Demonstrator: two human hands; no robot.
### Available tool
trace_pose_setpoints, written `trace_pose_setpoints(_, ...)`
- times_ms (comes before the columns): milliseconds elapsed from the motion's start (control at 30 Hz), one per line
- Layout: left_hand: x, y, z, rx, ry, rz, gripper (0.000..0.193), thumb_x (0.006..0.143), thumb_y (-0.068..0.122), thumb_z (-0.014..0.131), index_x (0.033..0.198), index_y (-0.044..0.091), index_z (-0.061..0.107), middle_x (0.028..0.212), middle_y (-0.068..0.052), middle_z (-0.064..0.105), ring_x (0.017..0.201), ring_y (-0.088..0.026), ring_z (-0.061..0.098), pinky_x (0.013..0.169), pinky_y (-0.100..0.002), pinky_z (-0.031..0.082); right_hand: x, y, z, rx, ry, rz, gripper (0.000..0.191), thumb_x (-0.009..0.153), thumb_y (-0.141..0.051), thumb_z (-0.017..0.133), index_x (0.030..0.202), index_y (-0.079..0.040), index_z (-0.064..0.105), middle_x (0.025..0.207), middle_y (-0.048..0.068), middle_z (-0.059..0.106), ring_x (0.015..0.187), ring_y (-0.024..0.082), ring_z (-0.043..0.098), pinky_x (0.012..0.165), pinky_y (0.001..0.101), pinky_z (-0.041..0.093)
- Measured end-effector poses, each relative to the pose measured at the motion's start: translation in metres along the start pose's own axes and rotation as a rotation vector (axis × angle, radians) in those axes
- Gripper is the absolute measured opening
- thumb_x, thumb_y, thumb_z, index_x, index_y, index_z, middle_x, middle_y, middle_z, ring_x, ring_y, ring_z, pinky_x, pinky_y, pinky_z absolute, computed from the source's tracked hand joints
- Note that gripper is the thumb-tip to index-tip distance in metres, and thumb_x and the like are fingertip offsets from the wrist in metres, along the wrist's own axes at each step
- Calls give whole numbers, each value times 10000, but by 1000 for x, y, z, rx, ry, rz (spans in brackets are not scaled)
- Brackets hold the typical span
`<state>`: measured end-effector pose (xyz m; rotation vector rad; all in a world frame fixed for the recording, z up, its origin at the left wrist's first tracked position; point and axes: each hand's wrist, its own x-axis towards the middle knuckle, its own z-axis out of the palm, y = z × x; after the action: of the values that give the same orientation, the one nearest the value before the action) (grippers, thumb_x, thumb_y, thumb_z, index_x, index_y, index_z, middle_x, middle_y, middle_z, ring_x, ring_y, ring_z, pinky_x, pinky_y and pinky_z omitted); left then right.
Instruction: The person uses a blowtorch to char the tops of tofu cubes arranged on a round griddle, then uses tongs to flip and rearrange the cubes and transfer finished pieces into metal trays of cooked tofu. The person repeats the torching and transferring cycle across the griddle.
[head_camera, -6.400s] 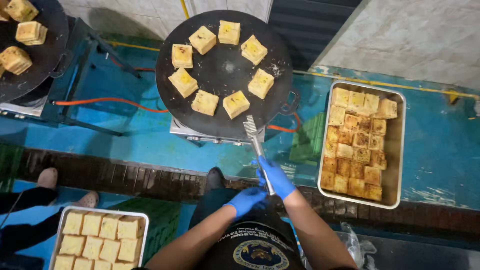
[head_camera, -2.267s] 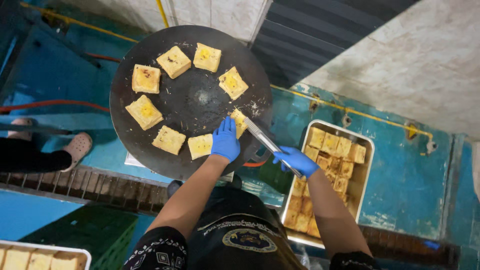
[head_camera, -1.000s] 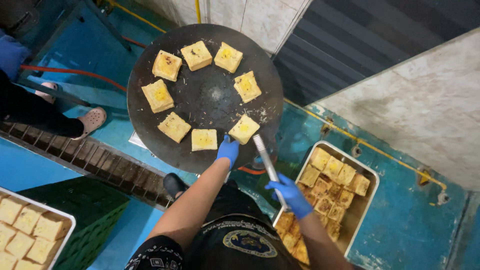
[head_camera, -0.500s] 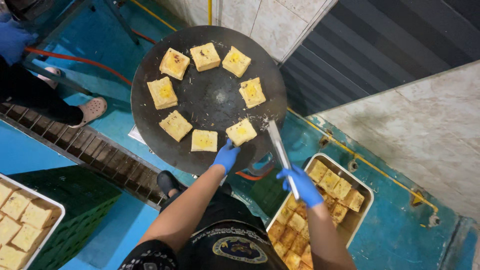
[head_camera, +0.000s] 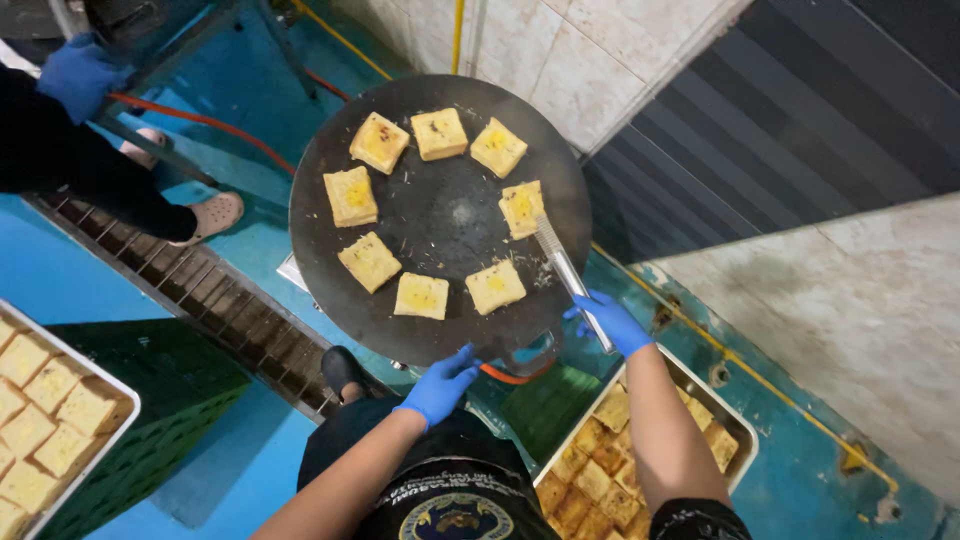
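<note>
Since half a second ago, the metal spatula (head_camera: 562, 268) has swung in over the round black griddle (head_camera: 440, 330), and its flat tip now sits at the edge of the right-most toast square (head_camera: 522, 207). Before, it pointed away over the griddle's rim. The right hand (head_camera: 612, 322), in a blue glove, holds the spatula by its handle, fingers pressed around it. That looks like the start of lifting or turning this piece.

The left hand (head_camera: 440, 386), also in a blue glove, has pulled back from the toast square at the near right of the ring (head_camera: 495, 286). It now rests by the near rim of the griddle with its fingers spread, holding nothing.

Eight golden toast squares lie in a ring on the griddle, each apart from the next. Just below and right of the griddle, under the right arm, sits a metal tray of browned squares (head_camera: 610, 460), packed close together. Far left, at the picture's edge, another tray of pale squares (head_camera: 50, 430) rests on a green crate (head_camera: 170, 400).

At the top left another person stands near, with a blue-gloved hand (head_camera: 80, 75) and a foot in a pale shoe (head_camera: 215, 212) on the blue floor (head_camera: 60, 270).
</note>
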<state>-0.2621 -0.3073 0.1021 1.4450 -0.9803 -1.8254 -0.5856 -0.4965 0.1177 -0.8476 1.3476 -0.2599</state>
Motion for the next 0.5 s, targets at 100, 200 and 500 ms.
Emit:
trace_pose_setpoints(100,1,17,3,45,-5,38,627,987,187,601,1553,41,371,1351,-114,696,1243,-167,636,1081,-300,460,13,-3,13,69,-31,8,462,976,-361,635,1321,-55,597,975,86,760,581,134,620,515,276,513)
trace_pose_setpoints(200,6,38,3,-17,-24,53,629,980,166,589,1561,67,371,1372,-102,670,1241,-155,630,1074,-297,463,24,-5,21,87,40,-29,453,949,-325,660,1340,-97,649,929,80,744,545,132,590,486,272,484)
trace_pose_setpoints(500,-21,50,2,-24,-13,53,582,1000,148,596,1543,50,411,1330,-116,699,1213,-132,623,1070,-289,466,2,-29,12,-723,564,-846,414,1002,-259,730,1360,-76,632,1000,184,718,862,308,707,718,399,558)
